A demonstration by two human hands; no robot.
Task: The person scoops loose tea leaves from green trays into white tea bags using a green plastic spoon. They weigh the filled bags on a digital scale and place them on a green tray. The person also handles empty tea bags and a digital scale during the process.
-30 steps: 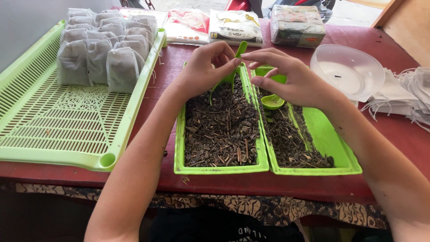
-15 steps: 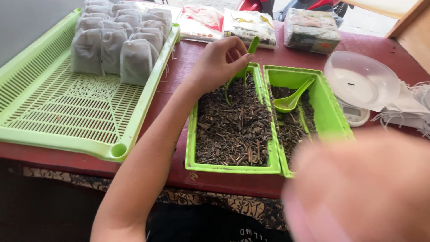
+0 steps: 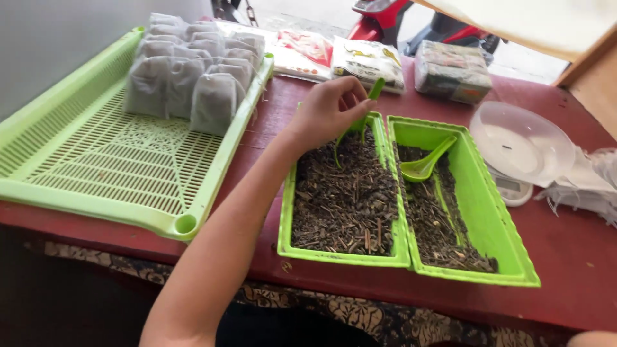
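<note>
Over left green tray of dried herb mix: my left hand pinches green spoon by handle, fingers closed around it, bowl dipping into mix at tray's far end. Second green spoon lies loose in right green tray. My right hand out of view. Filled mesh bags stacked at far end of large slatted tray, well apart. Scale near right tray.

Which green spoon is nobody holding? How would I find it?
Look at the red table, then the two small green trays of dried bits. The free spoon lies in the right tray, bowl down on the bits. The other spoon is in the left hand.
</note>
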